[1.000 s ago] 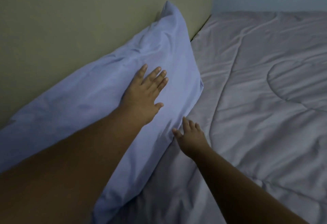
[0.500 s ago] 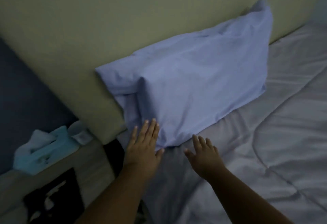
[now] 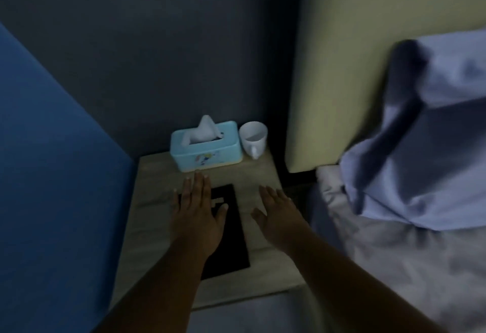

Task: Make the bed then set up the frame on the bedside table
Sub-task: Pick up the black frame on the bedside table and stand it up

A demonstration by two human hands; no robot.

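Bedside table [image 3: 152, 227]: pale wood grain, matt.
Frame [image 3: 234, 243]: black, matt, smooth back.
Tissue box [image 3: 207, 154]: light blue plastic, smooth, faint sheen.
Tissue [image 3: 205, 130]: soft white paper.
Mug [image 3: 253, 138]: white, glossy, ceramic-looking.
Pillow [image 3: 426, 148]: blue cloth, creased.
Headboard [image 3: 336, 69]: beige, matt.

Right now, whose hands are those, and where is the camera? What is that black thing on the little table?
No machine here: a person wears a camera on their head, so you look down their arms. The left hand is over a flat black frame lying on the bedside table; whether it touches, I cannot tell. The right hand is spread beside it. Both have straight fingers and hold nothing. Behind stand a blue tissue box and a white cup. The pillow is on the bed, right.
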